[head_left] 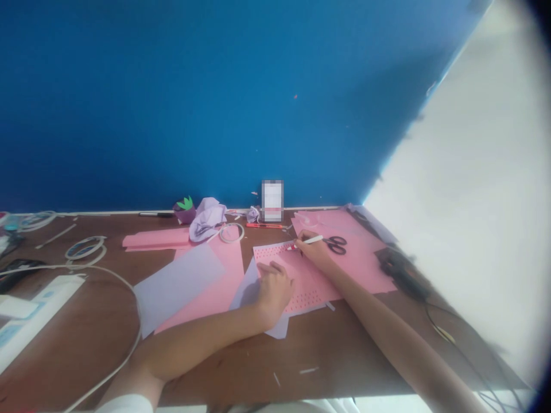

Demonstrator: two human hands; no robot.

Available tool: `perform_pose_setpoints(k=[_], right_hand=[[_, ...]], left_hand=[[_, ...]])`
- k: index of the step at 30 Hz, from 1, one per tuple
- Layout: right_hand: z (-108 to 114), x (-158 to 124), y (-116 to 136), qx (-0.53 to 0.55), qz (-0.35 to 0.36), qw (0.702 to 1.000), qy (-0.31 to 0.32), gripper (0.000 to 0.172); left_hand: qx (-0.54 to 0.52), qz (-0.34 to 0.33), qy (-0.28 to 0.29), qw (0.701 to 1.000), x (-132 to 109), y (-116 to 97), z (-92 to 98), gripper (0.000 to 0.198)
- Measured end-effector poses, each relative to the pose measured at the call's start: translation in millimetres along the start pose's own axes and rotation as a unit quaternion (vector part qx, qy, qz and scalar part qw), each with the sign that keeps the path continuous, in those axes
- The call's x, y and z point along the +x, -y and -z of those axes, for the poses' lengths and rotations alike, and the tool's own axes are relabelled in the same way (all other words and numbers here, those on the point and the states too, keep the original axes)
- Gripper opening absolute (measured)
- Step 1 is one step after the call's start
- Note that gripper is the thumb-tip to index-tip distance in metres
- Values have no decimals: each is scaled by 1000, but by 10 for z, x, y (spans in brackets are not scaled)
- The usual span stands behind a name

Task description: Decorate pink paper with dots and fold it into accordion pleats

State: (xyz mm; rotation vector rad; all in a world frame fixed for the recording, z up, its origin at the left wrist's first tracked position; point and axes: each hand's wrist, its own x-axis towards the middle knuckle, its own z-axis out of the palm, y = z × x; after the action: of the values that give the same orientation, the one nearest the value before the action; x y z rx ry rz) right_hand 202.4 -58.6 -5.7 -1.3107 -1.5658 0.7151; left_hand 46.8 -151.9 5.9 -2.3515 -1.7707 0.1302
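Left hand [275, 288] on pink sheet [313, 288], pen [307, 241] in right hand [317, 253]

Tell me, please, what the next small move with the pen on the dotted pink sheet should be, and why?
Probably shift the pen tip slightly along the row and mark one more dot. The right hand holds it with the tip at the far edge of the dotted pink sheet, where rows of dots run, and the left hand lies flat on the sheet, steadying it.
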Motion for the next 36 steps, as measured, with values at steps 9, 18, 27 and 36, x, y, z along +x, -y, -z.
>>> perform_pose_setpoints(k=[9,18,27,36], right_hand=[[4,29,-66,36,4,999,2,10],[41,1,-52,22,3,1000,-13,14],[21,6,-59,-4,2,1000,-21,12],[32,23,-108,2,-2,999,-37,13]], left_hand=[[19,-9,-6,1000,-5,1,42,62],[-5,7,-17,1000,10,-4,-36,61],[-3,6,-6,1000,11,-12,-50,61],[-11,8,-10,1000,7,-4,-47,62]])
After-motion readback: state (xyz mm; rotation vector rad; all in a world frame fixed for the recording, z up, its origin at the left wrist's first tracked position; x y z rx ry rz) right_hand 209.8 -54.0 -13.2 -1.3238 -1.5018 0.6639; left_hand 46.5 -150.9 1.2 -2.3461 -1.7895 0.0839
